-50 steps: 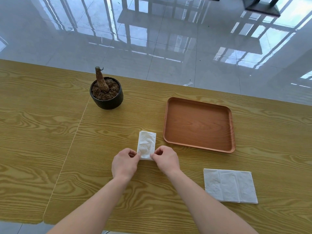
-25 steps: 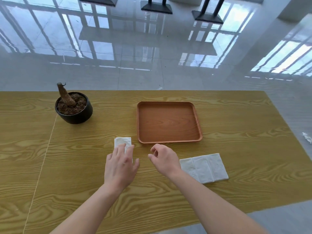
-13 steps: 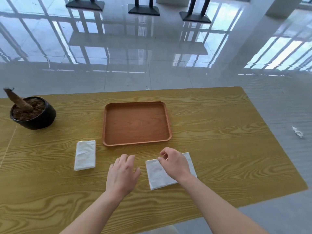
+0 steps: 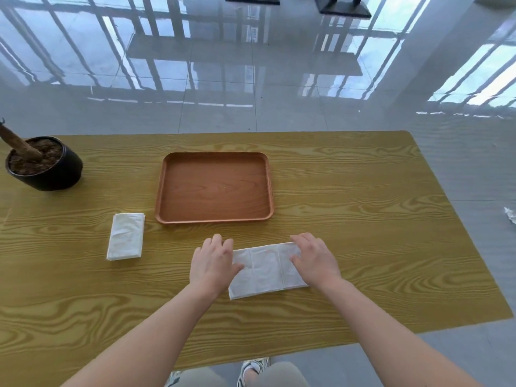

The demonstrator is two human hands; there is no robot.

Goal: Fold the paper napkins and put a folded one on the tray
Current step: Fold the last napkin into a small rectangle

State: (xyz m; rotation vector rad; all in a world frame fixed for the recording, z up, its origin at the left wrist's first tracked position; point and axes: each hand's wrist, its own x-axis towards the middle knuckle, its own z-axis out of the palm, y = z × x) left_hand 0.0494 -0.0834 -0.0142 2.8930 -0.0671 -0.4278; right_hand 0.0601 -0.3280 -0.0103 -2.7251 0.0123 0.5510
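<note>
A wide white paper napkin with two crease lines lies flat on the wooden table, just in front of the brown wooden tray, which holds nothing. My left hand rests palm down on the napkin's left end. On its right end my right hand lies flat too. The fingers of both hands are spread and grip nothing. A smaller folded napkin sits to the left of the tray, apart from both hands.
A black pot with soil and a brown stump stands at the table's far left. The table's right edge drops to a glossy tiled floor, where a white scrap lies. My knees and shoes show below the near edge.
Both hands left the folded napkin on the left and moved right to the wide napkin. My left hand now lies on its left end, and the napkin sits centred before the tray.
</note>
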